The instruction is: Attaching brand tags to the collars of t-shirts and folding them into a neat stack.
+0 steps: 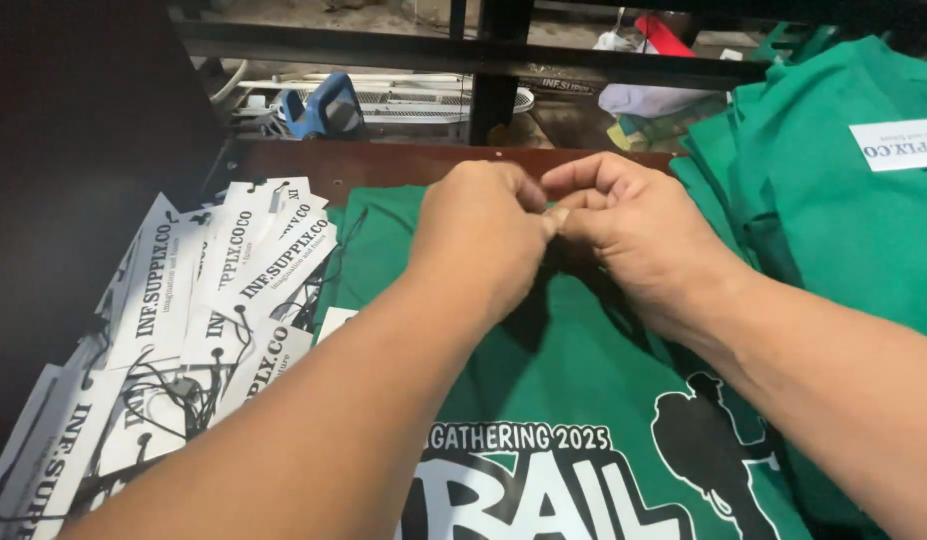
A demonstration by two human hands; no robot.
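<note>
A green T-shirt (573, 380) with a white and black print lies flat on the brown table (313, 165) in front of me. Both hands meet over its collar end. My left hand (478, 235) is closed, its fingertips pinched against those of my right hand (633, 230). Whatever small thing they pinch is hidden between the fingers. A heap of white paper hang tags with black strings (213, 310) lies just left of the shirt.
A pile of folded green shirts (833, 200) with a white label rises at the right. Behind the table runs a dark metal frame (483, 60); beyond it sit a blue tool (323, 105) and white cloth (643, 100).
</note>
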